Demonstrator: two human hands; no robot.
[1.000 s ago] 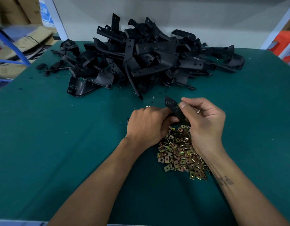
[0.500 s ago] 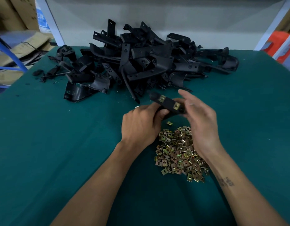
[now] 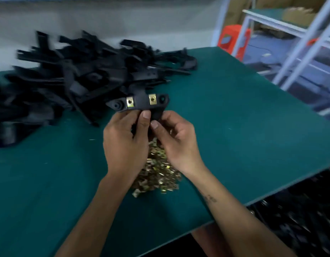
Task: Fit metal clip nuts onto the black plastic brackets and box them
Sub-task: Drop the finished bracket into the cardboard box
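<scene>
Both hands hold one black plastic bracket (image 3: 141,102) upright above the green table (image 3: 234,117). Two brass-coloured clip nuts sit on it, one at the left (image 3: 130,102) and one at the right (image 3: 152,99). My left hand (image 3: 124,145) grips the bracket's lower part from the left, thumb on its front. My right hand (image 3: 177,143) pinches the lower part from the right. Beneath my hands lies a heap of loose clip nuts (image 3: 158,175), partly hidden by them. A large pile of black brackets (image 3: 77,78) lies at the back left.
The table's right edge (image 3: 271,193) runs diagonally close to my right forearm. Below it, at the lower right, is a dark mass of black parts (image 3: 299,219), blurred. White metal shelving (image 3: 294,45) and an orange stool (image 3: 232,39) stand beyond the table at the right.
The bracket has been raised and turned so its face with two clip nuts points at me. The camera has swung to the right, bringing the table's right edge and shelving into view.
</scene>
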